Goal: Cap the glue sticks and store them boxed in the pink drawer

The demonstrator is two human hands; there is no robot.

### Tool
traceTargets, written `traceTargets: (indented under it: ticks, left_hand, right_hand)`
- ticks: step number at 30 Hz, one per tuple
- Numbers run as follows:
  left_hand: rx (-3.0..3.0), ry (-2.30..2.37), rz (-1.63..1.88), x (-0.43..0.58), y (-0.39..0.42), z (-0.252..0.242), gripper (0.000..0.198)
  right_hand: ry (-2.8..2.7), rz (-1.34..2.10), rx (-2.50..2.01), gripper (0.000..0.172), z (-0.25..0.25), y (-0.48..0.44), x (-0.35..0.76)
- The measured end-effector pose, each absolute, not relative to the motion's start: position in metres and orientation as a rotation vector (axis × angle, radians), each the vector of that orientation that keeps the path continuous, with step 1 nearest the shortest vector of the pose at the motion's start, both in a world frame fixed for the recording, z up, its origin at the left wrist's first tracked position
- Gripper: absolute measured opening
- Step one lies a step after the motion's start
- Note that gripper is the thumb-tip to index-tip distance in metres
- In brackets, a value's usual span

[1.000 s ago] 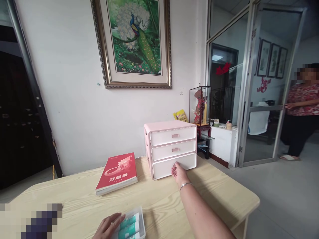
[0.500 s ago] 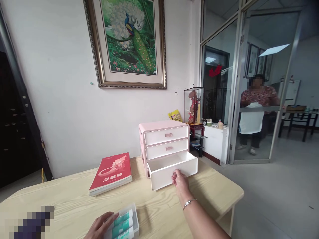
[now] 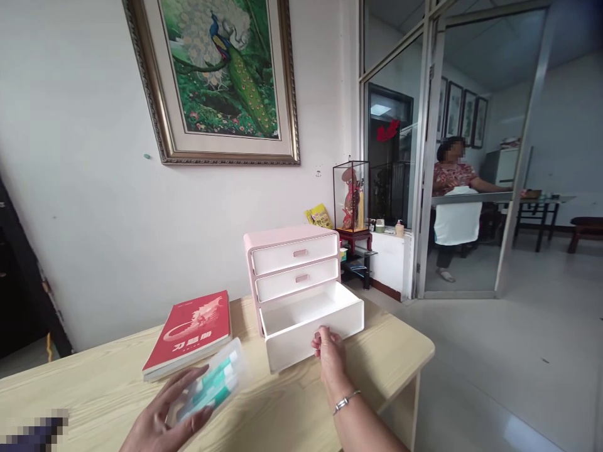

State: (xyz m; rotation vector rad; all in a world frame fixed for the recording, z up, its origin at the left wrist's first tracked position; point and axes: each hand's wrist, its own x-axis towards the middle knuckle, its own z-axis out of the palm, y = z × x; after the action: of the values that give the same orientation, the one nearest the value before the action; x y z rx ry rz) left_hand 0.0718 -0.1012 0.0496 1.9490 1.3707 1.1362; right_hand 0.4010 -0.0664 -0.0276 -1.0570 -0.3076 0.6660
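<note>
A small pink cabinet (image 3: 292,236) with white drawers stands on the wooden table (image 3: 292,402). Its bottom drawer (image 3: 287,351) is pulled far out, and its inside looks bare. My right hand (image 3: 330,351), with a bracelet at the wrist, pinches the knob on that drawer's front. My left hand (image 3: 174,408) grips a clear plastic box (image 3: 238,351) by its sides, tilted above the table. Inside the box lie several white-and-teal tubes (image 3: 219,376), slightly blurred. Both upper drawers are closed.
A thick red book (image 3: 193,329) lies left of the cabinet. Behind stand a yellow packet (image 3: 319,216) and a glass-cased figurine (image 3: 351,198). The table's right edge (image 3: 426,351) is close by. Another person (image 3: 455,182) is beyond the glass door (image 3: 504,251).
The bottom drawer has come further out with my right hand on its knob. My left hand has lifted and tilted the box of tubes. The person behind the glass has turned.
</note>
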Motion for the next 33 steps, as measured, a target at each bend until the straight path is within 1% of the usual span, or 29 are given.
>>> traceTargets:
  ticks: [2, 5, 10, 15, 22, 28, 33]
  left_hand:
    - [1.932, 1.407, 1.095, 0.093, -0.102, 0.076, 0.067]
    - [1.944, 1.385, 1.044, 0.125, -0.097, 0.108, 0.068]
    - [1.975, 1.223, 0.913, 0.175, -0.076, 0.135, 0.070]
    - [1.897, 1.096, 0.779, 0.218, -0.042, 0.132, 0.070]
    - [1.859, 1.029, 0.747, 0.252, -0.004, 0.111, 0.071]
    - [1.910, 1.086, 0.651, 0.270, 0.008, 0.104, 0.073]
    - [2.047, 1.184, 0.584, 0.284, 0.006, 0.105, 0.066]
  right_hand:
    - [-0.327, 0.644, -1.063, 0.023, -0.029, -0.067, 0.400]
    - [-0.327, 0.637, -1.075, 0.022, -0.031, -0.067, 0.400]
    - [-0.310, 0.643, -1.056, 0.018, -0.029, -0.068, 0.398]
    - [-0.301, 0.636, -1.039, 0.014, -0.019, -0.072, 0.395]
    - [-0.293, 0.613, -1.024, 0.013, -0.019, -0.071, 0.395]
    - [-0.300, 0.608, -1.053, 0.012, -0.022, -0.071, 0.397]
    - [-0.281, 0.630, -1.098, 0.013, -0.024, -0.069, 0.399]
